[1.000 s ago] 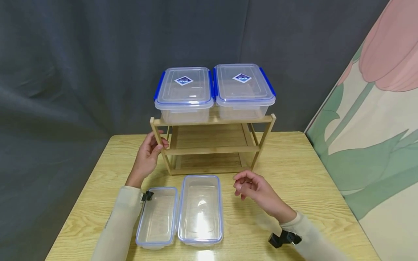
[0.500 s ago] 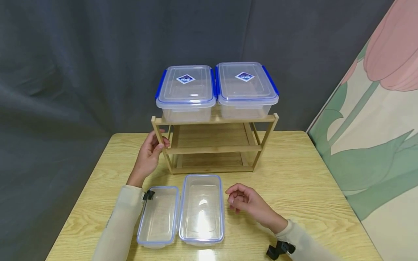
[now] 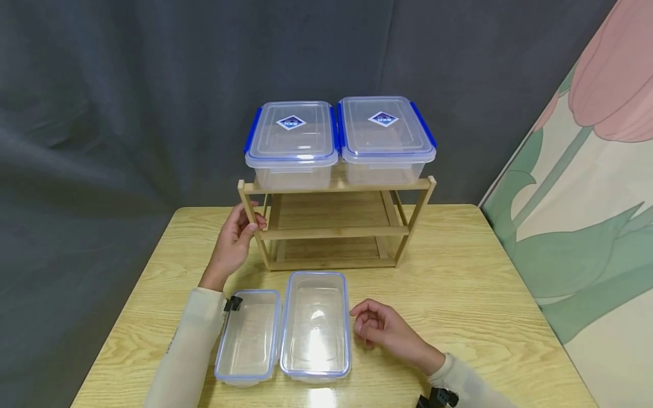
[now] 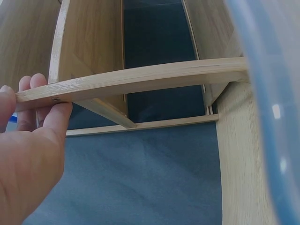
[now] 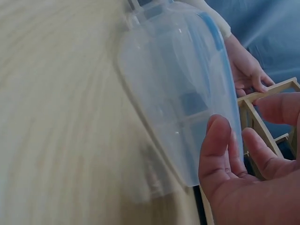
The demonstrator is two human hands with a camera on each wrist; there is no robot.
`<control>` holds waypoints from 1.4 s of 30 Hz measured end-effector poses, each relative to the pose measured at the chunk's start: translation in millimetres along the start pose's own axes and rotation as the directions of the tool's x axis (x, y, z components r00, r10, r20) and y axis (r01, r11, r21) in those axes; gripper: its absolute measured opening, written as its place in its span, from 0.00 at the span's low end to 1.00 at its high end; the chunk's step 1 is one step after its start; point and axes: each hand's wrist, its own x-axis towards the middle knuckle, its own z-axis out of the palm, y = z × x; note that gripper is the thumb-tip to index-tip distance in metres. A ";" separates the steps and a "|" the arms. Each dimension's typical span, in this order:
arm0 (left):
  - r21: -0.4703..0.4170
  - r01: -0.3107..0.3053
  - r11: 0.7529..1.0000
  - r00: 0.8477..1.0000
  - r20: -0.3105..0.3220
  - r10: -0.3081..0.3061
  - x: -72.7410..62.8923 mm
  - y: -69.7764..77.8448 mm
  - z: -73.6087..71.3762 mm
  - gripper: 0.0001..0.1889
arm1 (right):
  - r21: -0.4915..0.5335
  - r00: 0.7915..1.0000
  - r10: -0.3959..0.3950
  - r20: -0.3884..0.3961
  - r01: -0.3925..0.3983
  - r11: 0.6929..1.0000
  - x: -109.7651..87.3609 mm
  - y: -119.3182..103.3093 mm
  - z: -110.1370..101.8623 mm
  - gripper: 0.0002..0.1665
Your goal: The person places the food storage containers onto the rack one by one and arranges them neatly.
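My left hand [image 3: 232, 243] holds the left front post of a wooden three-tier shelf rack [image 3: 334, 232]. In the left wrist view, its fingers [image 4: 38, 83] pass behind the bar, gripping near one end. Loosely curled and holding nothing, my right hand [image 3: 385, 330] hovers just right of the larger clear plastic container [image 3: 313, 326]. That container is lidless with a blue-edged rim; the right wrist view shows its side wall [image 5: 168, 79] close to my fingertips. A smaller lidless container [image 3: 249, 337] stands against its left side, partly under my left wrist.
Two lidded clear boxes with blue side clips, a left one [image 3: 291, 136] and a right one [image 3: 385, 133], sit side by side on the rack's top tier. A dark curtain [image 3: 204, 85] hangs behind the wooden table [image 3: 459, 272]. A flower-patterned cloth [image 3: 586, 226] borders the right.
My right hand has come down toward the near side and slightly left, closer to the larger container. My left hand keeps its grip on the rack post. The view has shifted slightly.
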 end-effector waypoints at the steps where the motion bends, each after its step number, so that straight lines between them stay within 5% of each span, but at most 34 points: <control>1: 0.000 0.001 1.000 1.000 0.000 -0.001 0.1 -0.4 0.1 0.21 | 0.002 1.000 -0.001 0.002 0.001 1.000 -0.4 1.5 1.1 0.19; 13: 0.001 0.009 1.000 1.000 -0.007 -0.009 -0.1 -1.0 1.0 0.21 | 0.102 0.999 0.043 0.013 -0.044 0.994 -9.6 15.5 12.3 0.30; 21: 0.001 0.014 1.000 1.000 -0.009 -0.014 0.1 -1.1 1.7 0.21 | 0.053 1.000 0.021 -0.001 -0.021 0.998 -13.6 20.1 23.4 0.33; 34: -0.006 0.023 1.000 1.000 -0.011 -0.023 -1.1 -0.3 1.0 0.21 | 0.271 0.994 0.086 -0.064 -0.065 0.960 -13.6 19.6 40.5 0.39; 42: -0.013 0.020 1.000 1.000 -0.007 -0.020 -0.4 0.5 1.5 0.21 | 0.308 0.981 0.169 -0.099 -0.131 0.942 -13.3 17.7 44.7 0.43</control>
